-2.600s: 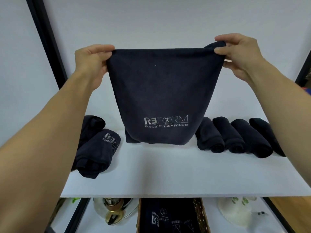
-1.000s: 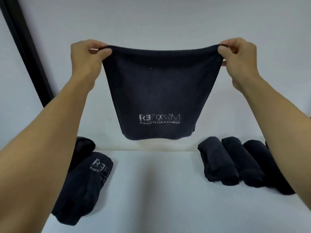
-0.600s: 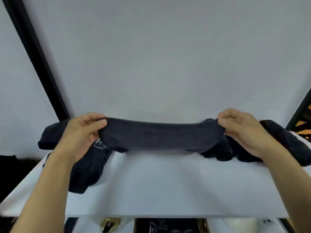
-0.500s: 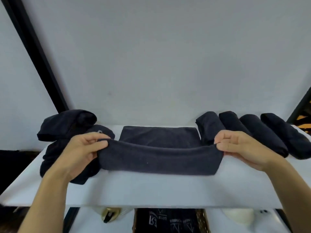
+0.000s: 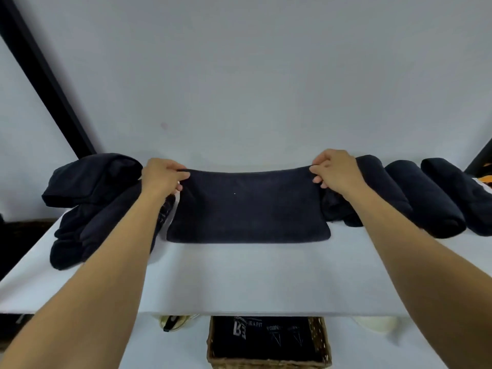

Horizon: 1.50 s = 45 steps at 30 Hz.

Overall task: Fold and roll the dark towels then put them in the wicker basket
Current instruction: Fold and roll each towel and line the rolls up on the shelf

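Towel (image 5: pixel 247 209) is seen folded into a wide dark rectangle at the centre of the frame, its near edge lying flat on the white shelf (image 5: pixel 239 278). Its far edge is held at both corners and sags a little between them. The left corner is pinched by the left hand (image 5: pixel 162 177), with the thumb laid on top and the fingers curled beneath. The right corner is pinched in the same way by the right hand (image 5: pixel 336 170), whose fingertips are tucked under the cloth.

A loose pile (image 5: pixel 87 201) of dark towels is heaped at the left of the frame, touching the left forearm. Three dark rolls (image 5: pixel 418 201) are lined up side by side at the right; the nearest is partly hidden behind the right hand, just beside the towel.

At the bottom centre, below the shelf edge, the basket (image 5: pixel 320 339) is seen, filled with dark towels marked in white lettering. A black post (image 5: pixel 45 81) is seen slanting across the upper left.
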{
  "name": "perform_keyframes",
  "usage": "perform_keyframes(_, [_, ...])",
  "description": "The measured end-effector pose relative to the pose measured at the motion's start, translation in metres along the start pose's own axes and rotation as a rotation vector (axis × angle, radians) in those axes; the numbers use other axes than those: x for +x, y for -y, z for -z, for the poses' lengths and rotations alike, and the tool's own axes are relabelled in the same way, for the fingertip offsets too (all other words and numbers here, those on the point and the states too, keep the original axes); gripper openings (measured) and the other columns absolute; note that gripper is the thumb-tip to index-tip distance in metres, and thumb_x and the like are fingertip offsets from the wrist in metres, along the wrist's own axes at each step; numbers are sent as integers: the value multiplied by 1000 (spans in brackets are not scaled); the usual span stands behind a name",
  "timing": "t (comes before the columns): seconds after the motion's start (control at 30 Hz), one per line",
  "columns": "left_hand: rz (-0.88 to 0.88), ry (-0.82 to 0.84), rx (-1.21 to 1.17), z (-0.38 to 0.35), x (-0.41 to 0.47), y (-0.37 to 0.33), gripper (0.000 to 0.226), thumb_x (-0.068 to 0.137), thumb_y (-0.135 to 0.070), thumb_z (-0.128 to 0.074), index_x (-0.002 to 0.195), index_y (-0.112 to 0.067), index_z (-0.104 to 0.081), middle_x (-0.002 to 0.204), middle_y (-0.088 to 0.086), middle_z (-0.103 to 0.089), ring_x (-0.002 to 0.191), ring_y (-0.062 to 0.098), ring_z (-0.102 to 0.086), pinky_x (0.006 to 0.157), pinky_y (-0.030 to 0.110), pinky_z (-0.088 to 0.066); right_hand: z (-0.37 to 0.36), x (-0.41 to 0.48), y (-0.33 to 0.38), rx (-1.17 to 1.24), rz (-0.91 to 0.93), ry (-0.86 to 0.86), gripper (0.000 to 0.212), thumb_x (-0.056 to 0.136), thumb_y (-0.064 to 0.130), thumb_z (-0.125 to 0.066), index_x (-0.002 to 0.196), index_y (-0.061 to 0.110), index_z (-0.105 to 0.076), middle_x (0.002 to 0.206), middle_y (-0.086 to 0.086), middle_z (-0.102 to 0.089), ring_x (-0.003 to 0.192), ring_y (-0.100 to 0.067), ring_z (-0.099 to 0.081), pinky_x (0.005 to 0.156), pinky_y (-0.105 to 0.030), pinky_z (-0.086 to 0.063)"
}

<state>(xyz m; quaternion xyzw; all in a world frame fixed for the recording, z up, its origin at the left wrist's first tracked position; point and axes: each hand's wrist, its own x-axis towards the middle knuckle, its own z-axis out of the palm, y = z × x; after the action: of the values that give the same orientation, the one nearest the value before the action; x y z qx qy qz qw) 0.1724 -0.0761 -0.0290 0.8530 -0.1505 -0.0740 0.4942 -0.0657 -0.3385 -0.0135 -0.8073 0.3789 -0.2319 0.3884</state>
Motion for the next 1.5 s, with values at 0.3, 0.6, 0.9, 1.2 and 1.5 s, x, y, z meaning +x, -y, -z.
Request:
perform_keyframes(0.3, [-474, 280, 683, -83, -39, 17, 56, 100, -51, -40, 151, -27, -35, 160, 7, -27, 147, 27, -24, 119, 51, -18, -99, -33, -6, -461, 390, 245, 46, 101, 39, -46, 143, 21, -44, 150, -3, -42, 138, -25, -39, 114, -46, -30])
perform_keyframes(0.6, [-432, 258, 945, -41, -64, 57, 81, 91, -70, -6, 155, -24, -22, 164, 3, -16, 152, 24, -7, 123, 45, -4, -72, -23, -43, -825, 356, 268, 52, 106, 42, -24, 152, 20, -29, 160, -2, -24, 147, -20, -20, 121, -47, -12])
perform_keyframes(0.9, [-916, -20, 1029, -17, -104, 59, 16, 81, -13, -58, 87, -14, -73, 74, 4, -56, 61, 26, -52, 56, 33, -41, -39, -83, -43, -832, 663, 309, 36, 98, 36, -50, 130, 23, -61, 117, 2, -57, 101, -20, -55, 86, -34, -47])
perform_keyframes(1.2, [68, -32, 43, -7, -103, 35, 20, 92, -37, -54, 93, -20, -65, 95, 2, -66, 87, 26, -68, 85, 45, -56, -43, -146, 8, -541, 622, 448, 33, 99, 51, -42, 108, 30, -65, 100, 10, -61, 96, -15, -57, 83, -34, -47])
perform_keyframes(1.5, [-59, -30, -395, -25, -63, 13, 67, 87, 13, -39, 140, -26, -48, 137, -7, -47, 125, 13, -46, 106, 29, -43, -53, -118, -16, -539, 32, 378, 48, 90, 50, -59, 122, 14, -51, 116, -5, -61, 103, -25, -58, 88, -40, -51])
